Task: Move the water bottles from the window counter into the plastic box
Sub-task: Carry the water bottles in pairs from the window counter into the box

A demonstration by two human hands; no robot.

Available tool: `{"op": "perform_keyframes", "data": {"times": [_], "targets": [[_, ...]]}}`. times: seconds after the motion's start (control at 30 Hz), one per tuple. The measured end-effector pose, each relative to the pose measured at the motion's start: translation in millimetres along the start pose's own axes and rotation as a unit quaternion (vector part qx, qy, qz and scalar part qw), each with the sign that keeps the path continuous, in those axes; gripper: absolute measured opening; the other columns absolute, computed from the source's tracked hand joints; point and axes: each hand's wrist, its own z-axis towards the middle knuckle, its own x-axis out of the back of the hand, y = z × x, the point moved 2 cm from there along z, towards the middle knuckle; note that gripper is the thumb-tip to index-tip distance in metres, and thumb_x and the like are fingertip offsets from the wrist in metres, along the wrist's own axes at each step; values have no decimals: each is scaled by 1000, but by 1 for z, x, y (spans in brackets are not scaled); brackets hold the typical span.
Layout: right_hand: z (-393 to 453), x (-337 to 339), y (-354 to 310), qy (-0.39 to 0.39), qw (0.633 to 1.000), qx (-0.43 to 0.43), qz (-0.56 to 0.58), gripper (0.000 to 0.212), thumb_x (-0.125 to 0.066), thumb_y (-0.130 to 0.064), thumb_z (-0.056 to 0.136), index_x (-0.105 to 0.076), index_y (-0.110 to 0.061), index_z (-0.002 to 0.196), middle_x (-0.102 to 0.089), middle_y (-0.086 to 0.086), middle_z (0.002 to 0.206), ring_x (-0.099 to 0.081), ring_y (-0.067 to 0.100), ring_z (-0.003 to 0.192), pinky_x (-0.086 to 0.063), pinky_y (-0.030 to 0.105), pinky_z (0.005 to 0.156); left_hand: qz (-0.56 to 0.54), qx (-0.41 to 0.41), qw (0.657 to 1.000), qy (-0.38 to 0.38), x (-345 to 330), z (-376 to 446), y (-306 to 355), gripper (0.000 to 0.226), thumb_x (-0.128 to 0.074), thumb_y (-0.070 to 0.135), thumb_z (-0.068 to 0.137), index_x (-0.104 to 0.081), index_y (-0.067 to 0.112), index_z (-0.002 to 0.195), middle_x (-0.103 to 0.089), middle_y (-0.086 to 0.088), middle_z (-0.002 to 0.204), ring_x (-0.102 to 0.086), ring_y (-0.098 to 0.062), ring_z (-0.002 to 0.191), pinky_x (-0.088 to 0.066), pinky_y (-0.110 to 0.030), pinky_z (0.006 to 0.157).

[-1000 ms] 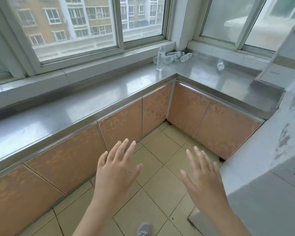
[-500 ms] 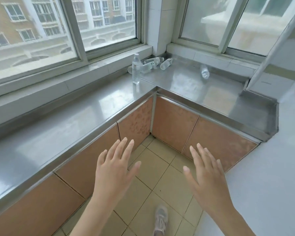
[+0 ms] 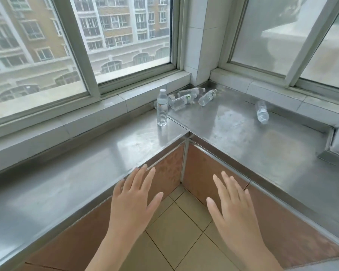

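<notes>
Steel L-shaped bench (image 3: 243, 145) under two windows; plastic box not in view.

Item 1: upright water bottle (image 3: 162, 107), clear, white cap, standing on the bench at the inner corner seam, near the sill. Looks filled with water; the level cannot be made out.

Item 2: cluster of lying bottles (image 3: 181, 101) in the far corner just behind and right of the upright one, touching or overlapping; the exact count is hard to tell. One more lying bottle (image 3: 207, 97) sits just right of the cluster, angled.

Item 3: lone bottle (image 3: 262, 111) on its side, well apart to the right, near the right-hand sill.

Item 4: left hand (image 3: 133, 200), fingers straight and spread, holding nothing, raised over the bench edge and the brown cabinet fronts (image 3: 168, 173).

Item 5: right hand (image 3: 233, 208), likewise spread and empty, over the tiled floor (image 3: 176, 231).

Change against the earlier frames: the bottles appear larger and nearer; both hands have stayed spread and empty, now higher against the bench edge. The shoe seen before at the bottom is gone from view.
</notes>
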Motion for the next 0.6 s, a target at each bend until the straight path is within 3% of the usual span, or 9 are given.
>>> {"op": "perform_keyframes", "data": {"times": [0.1, 0.23, 0.43, 0.6], "targets": [[46, -4, 15, -9, 1000, -2, -3, 73, 1, -60, 83, -5, -34, 151, 4, -11, 160, 8, 9, 146, 8, 36, 115, -1, -2, 1000, 7, -21, 46, 8, 62, -37, 58, 88, -58, 24, 136, -60, 1, 140, -56, -22, 129, -29, -38, 102], [110, -13, 35, -20, 1000, -14, -11, 75, 2, -62, 81, -4, -35, 151, 3, -10, 160, 8, 10, 146, 7, 35, 115, -12, 4, 1000, 10, -55, 115, 11, 63, -37, 58, 87, -59, 25, 135, -59, 2, 139, -55, -20, 129, -49, -45, 97], [215, -13, 49, -49, 998, -22, -27, 80, 7, -63, 77, 0, -35, 151, 7, -9, 160, 9, 11, 146, 2, 40, 119, -47, 21, 998, 21, -99, 230, 11, 64, -37, 58, 85, -60, 24, 134, -62, 1, 137, -58, -23, 128, -51, -45, 95], [293, -13, 53, -55, 998, -8, -38, 77, 6, -65, 79, 1, -35, 151, 7, -8, 160, 9, 13, 147, 0, 41, 119, -114, 38, 992, 43, -144, 315, 1, 71, -56, 50, 86, -43, 14, 146, -52, -3, 147, -54, -25, 130, -49, -41, 96]]}}
